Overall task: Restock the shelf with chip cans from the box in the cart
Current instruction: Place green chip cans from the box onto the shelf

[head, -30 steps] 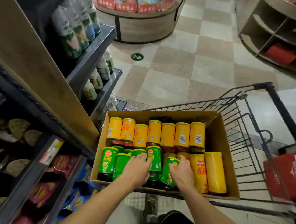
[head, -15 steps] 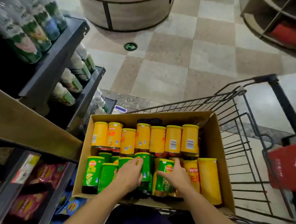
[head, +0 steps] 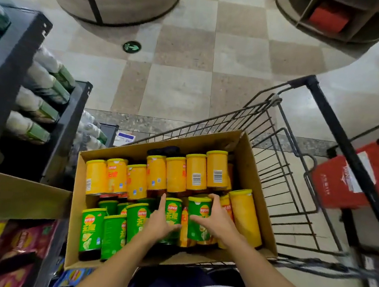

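The cardboard box (head: 248, 154) sat in the wire cart (head: 297, 178), with yellow cans (head: 176, 174) at its 12 o'clock end and green cans (head: 113, 233) toward 7 o'clock. The left hand (head: 159, 222) gripped one green can (head: 173, 214). The right hand (head: 217, 218) gripped the neighbouring green can (head: 198, 214). The shelf (head: 8, 82) stood at 9 o'clock.

My two bare forearms reaching forward side by side, left hand (head: 160, 222) curled in a grip, right hand (head: 217, 218) likewise
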